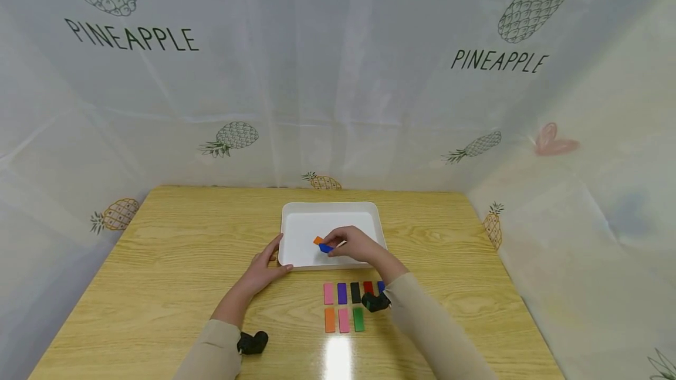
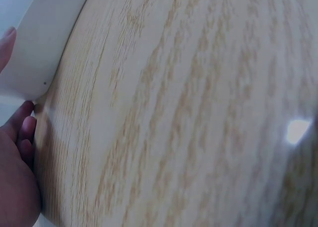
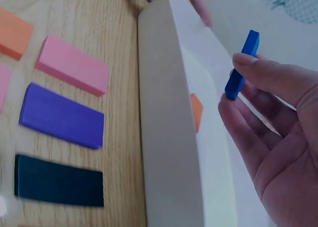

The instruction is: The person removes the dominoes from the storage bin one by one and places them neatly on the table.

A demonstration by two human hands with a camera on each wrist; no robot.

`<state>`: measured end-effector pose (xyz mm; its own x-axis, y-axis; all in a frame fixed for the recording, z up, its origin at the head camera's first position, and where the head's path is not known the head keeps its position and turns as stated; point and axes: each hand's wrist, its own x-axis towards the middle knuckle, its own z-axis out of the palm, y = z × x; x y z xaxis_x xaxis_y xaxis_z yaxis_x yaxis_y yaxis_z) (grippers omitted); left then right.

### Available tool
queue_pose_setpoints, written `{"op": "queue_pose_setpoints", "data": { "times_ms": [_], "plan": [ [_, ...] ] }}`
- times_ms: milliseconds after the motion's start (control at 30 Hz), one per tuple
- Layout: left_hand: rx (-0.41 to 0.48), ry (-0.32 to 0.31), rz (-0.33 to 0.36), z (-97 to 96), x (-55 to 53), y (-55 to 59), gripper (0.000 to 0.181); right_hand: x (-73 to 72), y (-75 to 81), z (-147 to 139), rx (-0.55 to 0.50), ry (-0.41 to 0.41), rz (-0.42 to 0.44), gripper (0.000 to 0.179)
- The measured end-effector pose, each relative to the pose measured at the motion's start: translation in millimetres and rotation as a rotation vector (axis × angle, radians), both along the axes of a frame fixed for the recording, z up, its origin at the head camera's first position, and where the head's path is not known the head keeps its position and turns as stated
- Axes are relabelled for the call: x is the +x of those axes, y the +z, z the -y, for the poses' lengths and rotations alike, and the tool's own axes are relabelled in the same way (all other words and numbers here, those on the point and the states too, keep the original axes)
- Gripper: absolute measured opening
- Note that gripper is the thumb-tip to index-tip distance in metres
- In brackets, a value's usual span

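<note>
In the head view my right hand (image 1: 352, 244) is over a white tray (image 1: 331, 266). It pinches a slim blue block (image 1: 325, 248) between thumb and fingers; the right wrist view shows this blue block (image 3: 242, 65) tilted above the tray. An orange block (image 1: 318, 240) is in the tray near those fingers. At the tray's front left corner my left hand (image 1: 259, 272) holds the tray, thumb on the front side and fingers along the left side. The left wrist view catches only part of this hand (image 2: 17, 172) against the tray wall (image 2: 42, 43).
Two rows of flat blocks lie on the wooden table (image 1: 211, 239) before the tray, among them a purple block (image 1: 342, 293), a black block (image 1: 355, 292) and a green block (image 1: 358, 319). My right forearm partly covers the row's right end. A pineapple-print sheet (image 1: 338, 87) surrounds the table.
</note>
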<state>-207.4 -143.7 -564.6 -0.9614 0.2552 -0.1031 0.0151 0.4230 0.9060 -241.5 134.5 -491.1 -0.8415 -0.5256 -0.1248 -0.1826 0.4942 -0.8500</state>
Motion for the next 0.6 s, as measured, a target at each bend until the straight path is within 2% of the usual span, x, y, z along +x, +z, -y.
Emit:
{"op": "queue_pose_setpoints", "data": {
  "times_ms": [167,333,600],
  "plan": [
    [0.007,-0.004,-0.002,-0.4,-0.8,-0.4,0.092,8.4,8.1,-12.4,-0.03,0.053,-0.026,0.029],
    [0.016,-0.009,0.0,-1.3,-0.7,1.1,0.091,19.4,11.3,-26.3,-0.012,0.097,-0.014,0.035],
    [0.001,-0.011,0.001,-0.8,-0.7,1.1,0.091,39.9,9.8,-45.2,-0.012,0.108,-0.005,0.032]
  ]
}}
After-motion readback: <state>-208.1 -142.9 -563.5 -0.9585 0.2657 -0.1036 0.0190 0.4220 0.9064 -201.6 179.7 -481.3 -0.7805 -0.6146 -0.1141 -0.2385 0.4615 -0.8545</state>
